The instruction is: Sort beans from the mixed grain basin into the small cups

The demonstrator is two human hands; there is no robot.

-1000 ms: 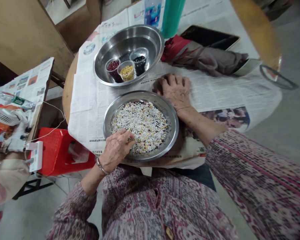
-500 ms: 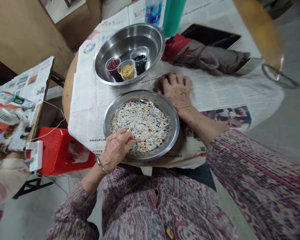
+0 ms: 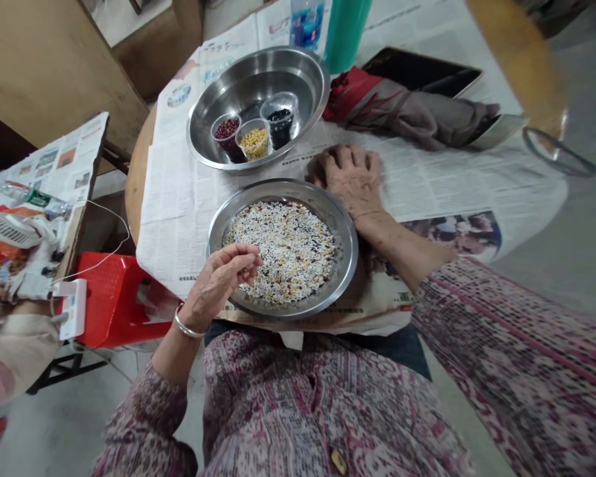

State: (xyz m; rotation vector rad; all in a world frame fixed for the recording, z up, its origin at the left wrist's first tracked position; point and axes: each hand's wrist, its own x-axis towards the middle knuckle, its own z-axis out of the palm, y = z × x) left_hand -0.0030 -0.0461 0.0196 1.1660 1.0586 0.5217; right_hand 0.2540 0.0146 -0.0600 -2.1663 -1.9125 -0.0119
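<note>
Just above the left rim of the near steel basin (image 3: pixel 348 271) is my left hand (image 3: pixel 223 275), a silver bangle on its wrist. Its thumb and fingertips are pinched together; anything small between them is too small to make out. White rice-like grains mixed with yellow, dark red and black beans (image 3: pixel 285 248) cover the basin's bottom. My right hand (image 3: pixel 353 175) rests palm down on the newspaper (image 3: pixel 427 179) behind the basin's right rim, its fingers spread and slightly bent. A larger steel basin (image 3: pixel 211 99) beyond holds clear cups of red beans (image 3: pixel 227 129), yellow beans (image 3: pixel 253 140) and black beans (image 3: pixel 280 122).
A folded umbrella (image 3: pixel 402 109), a dark tablet (image 3: pixel 422 71), a teal bottle (image 3: pixel 346 33) and a clear blue-labelled bottle (image 3: pixel 306 23) are at the back. At left are a red stool (image 3: pixel 112 301), a white power strip (image 3: pixel 73 308) and another person's arm (image 3: pixel 22 338) at a second table.
My left hand has risen slightly and shifted left from over the grains toward the basin's left rim, turning so the thumb side shows more. My right hand stays in place.
</note>
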